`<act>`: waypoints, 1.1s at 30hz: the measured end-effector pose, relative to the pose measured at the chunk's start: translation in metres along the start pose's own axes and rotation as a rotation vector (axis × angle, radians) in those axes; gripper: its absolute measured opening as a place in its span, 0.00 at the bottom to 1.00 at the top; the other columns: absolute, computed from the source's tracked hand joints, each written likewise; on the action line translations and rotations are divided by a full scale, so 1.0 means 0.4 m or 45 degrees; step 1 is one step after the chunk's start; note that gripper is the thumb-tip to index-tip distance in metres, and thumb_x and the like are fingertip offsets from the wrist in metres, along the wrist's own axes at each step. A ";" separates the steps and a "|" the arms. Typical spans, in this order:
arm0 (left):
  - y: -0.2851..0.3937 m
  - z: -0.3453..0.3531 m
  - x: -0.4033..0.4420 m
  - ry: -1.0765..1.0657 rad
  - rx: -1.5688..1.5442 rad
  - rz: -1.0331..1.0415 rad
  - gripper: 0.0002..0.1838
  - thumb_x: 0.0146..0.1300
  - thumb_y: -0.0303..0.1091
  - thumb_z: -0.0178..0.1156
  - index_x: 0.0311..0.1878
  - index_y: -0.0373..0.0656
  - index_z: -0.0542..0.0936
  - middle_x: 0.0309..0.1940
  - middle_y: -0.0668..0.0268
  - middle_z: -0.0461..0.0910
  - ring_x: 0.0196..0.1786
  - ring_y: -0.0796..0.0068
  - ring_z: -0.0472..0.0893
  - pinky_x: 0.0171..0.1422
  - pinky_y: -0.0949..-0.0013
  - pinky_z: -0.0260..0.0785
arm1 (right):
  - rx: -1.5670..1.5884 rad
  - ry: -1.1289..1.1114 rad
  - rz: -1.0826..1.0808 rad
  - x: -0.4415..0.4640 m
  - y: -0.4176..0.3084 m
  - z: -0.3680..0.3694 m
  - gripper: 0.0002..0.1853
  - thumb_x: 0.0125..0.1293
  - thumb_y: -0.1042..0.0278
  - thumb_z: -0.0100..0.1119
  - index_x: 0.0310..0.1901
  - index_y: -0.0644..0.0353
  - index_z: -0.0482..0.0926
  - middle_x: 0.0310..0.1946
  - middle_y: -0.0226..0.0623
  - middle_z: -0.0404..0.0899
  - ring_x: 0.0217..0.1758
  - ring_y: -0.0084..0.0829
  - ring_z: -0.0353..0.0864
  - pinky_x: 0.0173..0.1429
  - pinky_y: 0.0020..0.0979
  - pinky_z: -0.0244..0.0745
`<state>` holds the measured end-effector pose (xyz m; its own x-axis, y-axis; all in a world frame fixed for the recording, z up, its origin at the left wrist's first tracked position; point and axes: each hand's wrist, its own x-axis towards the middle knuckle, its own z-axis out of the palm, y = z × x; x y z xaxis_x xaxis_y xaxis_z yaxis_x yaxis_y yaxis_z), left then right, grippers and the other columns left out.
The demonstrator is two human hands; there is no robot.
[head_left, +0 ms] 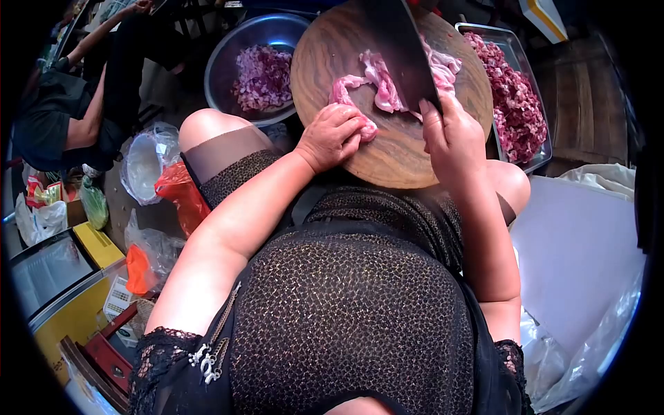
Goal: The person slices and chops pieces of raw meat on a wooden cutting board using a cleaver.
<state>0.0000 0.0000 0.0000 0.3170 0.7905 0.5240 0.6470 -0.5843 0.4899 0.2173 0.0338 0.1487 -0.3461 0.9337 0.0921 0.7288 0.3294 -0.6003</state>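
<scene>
Strips of raw, pale-pink meat [384, 86] lie on a round brown wooden board [401, 162] ahead of the left hand [330, 135], curled around 1 end, and right hand [453, 138], closed on a broad, dark metal cleaver [408, 59]. Slicing seems underway; the next cut likely needs the left hand clear.

Round wooden chopping board [398, 164], with pink meat strips [382, 86] near centre, at seven o'clock and at two.
</scene>
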 end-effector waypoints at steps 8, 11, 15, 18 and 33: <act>-0.020 0.004 -0.002 0.023 0.003 0.018 0.16 0.52 0.30 0.66 0.46 0.42 0.81 0.48 0.61 0.78 0.54 0.57 0.78 0.64 0.57 0.70 | -0.323 -0.473 0.113 -0.053 0.093 0.062 0.12 0.70 0.64 0.52 0.37 0.67 0.75 0.33 0.62 0.81 0.41 0.61 0.81 0.45 0.55 0.74; -0.016 -0.003 -0.009 0.023 -0.008 0.014 0.16 0.52 0.30 0.66 0.46 0.42 0.81 0.48 0.61 0.78 0.55 0.58 0.78 0.65 0.56 0.70 | -0.325 -0.513 0.203 -0.101 0.105 0.003 0.12 0.71 0.65 0.53 0.38 0.68 0.75 0.31 0.60 0.81 0.39 0.62 0.81 0.44 0.55 0.74; -0.008 -0.009 -0.002 0.044 0.048 0.083 0.19 0.50 0.32 0.70 0.47 0.44 0.82 0.53 0.59 0.77 0.58 0.56 0.77 0.66 0.54 0.68 | -0.305 -0.367 0.220 -0.133 0.093 -0.013 0.12 0.72 0.63 0.54 0.41 0.67 0.75 0.30 0.60 0.81 0.38 0.61 0.81 0.42 0.54 0.73; 0.024 -0.043 -0.002 0.119 0.198 0.022 0.21 0.47 0.34 0.73 0.48 0.47 0.84 0.58 0.59 0.76 0.59 0.56 0.77 0.66 0.50 0.67 | -0.226 -0.280 0.144 -0.149 0.066 0.002 0.11 0.73 0.63 0.54 0.42 0.65 0.74 0.29 0.57 0.81 0.36 0.57 0.82 0.40 0.52 0.75; -0.035 0.010 -0.019 0.032 -0.032 0.002 0.12 0.51 0.31 0.70 0.41 0.45 0.84 0.47 0.63 0.80 0.54 0.58 0.79 0.64 0.56 0.72 | -0.513 -0.481 -0.044 -0.134 0.046 0.071 0.10 0.71 0.64 0.55 0.36 0.62 0.72 0.25 0.49 0.82 0.30 0.50 0.84 0.32 0.47 0.79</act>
<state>-0.0087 0.0029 -0.0138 0.3003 0.7851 0.5417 0.6287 -0.5900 0.5065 0.2325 -0.0141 0.1104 -0.5076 0.8305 -0.2294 0.8560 0.4558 -0.2440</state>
